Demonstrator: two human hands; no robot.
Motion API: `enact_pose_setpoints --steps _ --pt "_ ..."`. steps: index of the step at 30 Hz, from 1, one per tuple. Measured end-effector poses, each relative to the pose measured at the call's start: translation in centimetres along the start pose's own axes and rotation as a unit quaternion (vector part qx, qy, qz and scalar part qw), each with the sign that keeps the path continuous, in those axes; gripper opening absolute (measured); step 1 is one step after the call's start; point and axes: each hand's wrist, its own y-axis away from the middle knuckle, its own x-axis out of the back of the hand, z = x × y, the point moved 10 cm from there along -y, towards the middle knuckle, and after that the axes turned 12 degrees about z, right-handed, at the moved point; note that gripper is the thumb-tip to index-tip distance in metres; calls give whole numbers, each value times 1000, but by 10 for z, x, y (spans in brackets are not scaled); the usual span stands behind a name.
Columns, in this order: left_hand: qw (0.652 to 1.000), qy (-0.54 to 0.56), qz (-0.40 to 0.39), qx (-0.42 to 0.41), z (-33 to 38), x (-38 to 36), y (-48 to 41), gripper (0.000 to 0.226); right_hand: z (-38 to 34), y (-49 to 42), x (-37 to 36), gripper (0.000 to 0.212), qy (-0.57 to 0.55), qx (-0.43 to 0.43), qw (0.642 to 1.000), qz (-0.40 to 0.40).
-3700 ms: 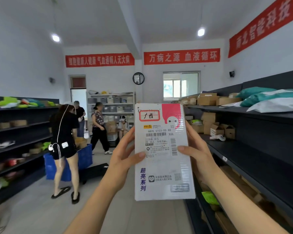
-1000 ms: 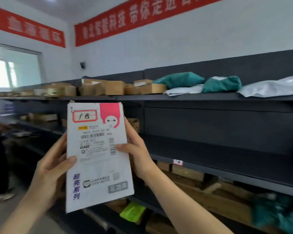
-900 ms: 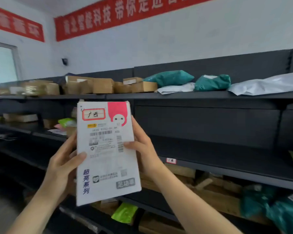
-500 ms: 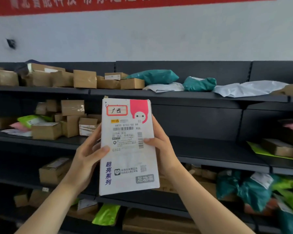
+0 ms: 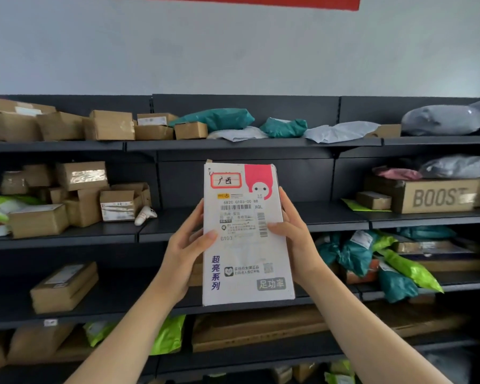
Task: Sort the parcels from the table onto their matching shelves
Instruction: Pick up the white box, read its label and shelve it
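Observation:
I hold a flat white parcel (image 5: 244,256) upright in front of me, its label side facing me; it has a red-framed handwritten tag, a barcode and a pink corner. My left hand (image 5: 183,250) grips its left edge with the thumb across the front. My right hand (image 5: 294,239) grips the right edge the same way. Behind the parcel runs a dark shelving unit (image 5: 330,217); the middle shelf bay straight behind the parcel looks bare.
Brown cartons (image 5: 108,126) and teal bags (image 5: 214,119) fill the top shelf. More cartons (image 5: 81,195) crowd the middle shelf at left; a "BOOST" shoebox (image 5: 438,196) sits at right. Teal and green bags (image 5: 372,259) lie lower right, and a carton (image 5: 64,286) lower left.
My view has swung from the room's aisle round to face the shelves squarely. The parcel stays upright in both hands, and the shelves appear nearer.

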Motion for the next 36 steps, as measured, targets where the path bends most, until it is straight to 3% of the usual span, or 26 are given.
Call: enact_pose_setpoints --steps 3,11,14,20,36 --pt "1000 4 -10 8 -4 -10 -8 95 -3 -3 13 79 5 -4 1000 5" --pt "1000 10 7 21 -44 -44 -57 79 -2 -45 81 68 88 -24 993 75" --pt "999 28 17 35 -61 -48 -74 78 0 -64 93 56 96 -20 993 69" --pt "999 6 35 41 -81 -35 -114 68 19 -102 94 54 91 -18 995 36" --pt "998 7 -4 60 -152 26 -263 74 104 -246 101 50 111 -21 990 82"
